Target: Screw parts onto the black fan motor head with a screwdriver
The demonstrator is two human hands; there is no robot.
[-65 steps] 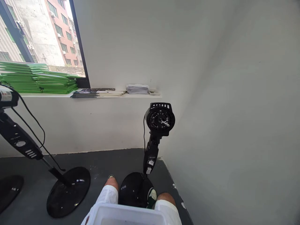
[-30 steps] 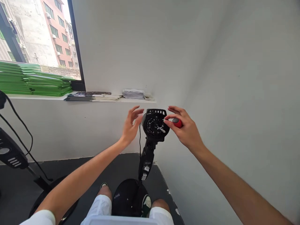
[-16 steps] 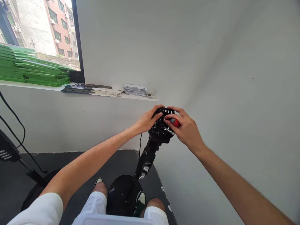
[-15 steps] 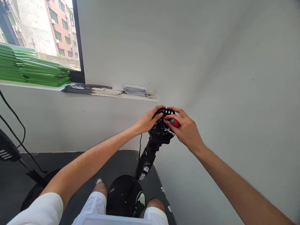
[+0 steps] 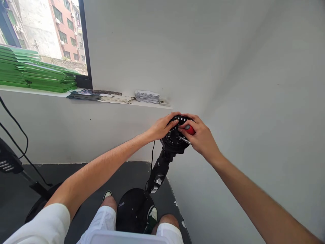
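Observation:
A black round fan-like head (image 5: 174,139) tops a black stand (image 5: 159,171) with a silver knob, rising from a round black base (image 5: 134,210) on the floor. My left hand (image 5: 164,127) grips the upper left rim of this head, thumb on its face. My right hand (image 5: 200,135) is at the upper right side, its fingers round a screwdriver with a red and grey handle (image 5: 190,129). The silver shaft (image 5: 185,139) shows below the handle, across the face of the head. The fingertips hide part of the head's centre.
A white ledge holds green folders (image 5: 45,76), booklets (image 5: 101,96), a paper stack (image 5: 147,96) and a small tray (image 5: 164,102). Another black stand (image 5: 10,159) with cables is at left. A pale wall (image 5: 254,118) rises close on the right. My feet flank the base.
The view has shifted slightly. My right fingers have moved a little on the red handle, covering more of its grey end. Both hands stay at the black head.

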